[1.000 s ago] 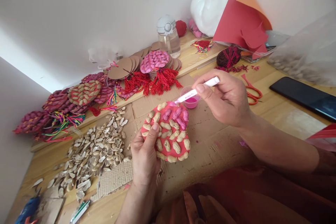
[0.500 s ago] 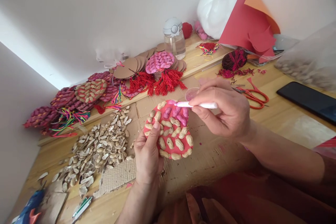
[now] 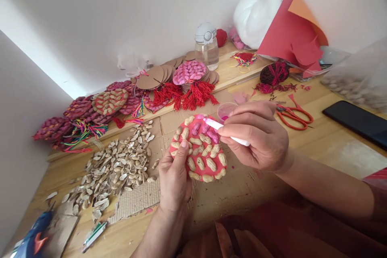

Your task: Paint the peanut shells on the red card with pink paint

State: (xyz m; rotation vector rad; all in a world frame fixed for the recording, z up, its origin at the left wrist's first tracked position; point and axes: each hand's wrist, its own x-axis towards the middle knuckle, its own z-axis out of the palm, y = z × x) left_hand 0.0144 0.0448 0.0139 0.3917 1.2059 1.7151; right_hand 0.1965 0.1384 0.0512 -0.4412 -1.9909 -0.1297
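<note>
Above brown cardboard (image 3: 208,199), a peanut-studded red disc (image 3: 203,157) meets a white pen (image 3: 214,125).
Left hand (image 3: 175,177) pinches the disc's left edge, thumb on top; right hand (image 3: 256,137) closes round the smooth pen. Crinkled shells (image 3: 117,167) heap leftward; cardboard shows below the knobbly rim, on a wooden table (image 3: 305,149) against pale walls (image 3: 151,0).

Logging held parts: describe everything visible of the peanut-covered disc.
The disc is roughly round, its red face studded with peanut shells: mostly tan, several toward the upper right pink. The left hand holds it tilted over the cardboard, thumb on its face. The tip of the white pen is at the disc's upper edge; contact is unclear.
</note>
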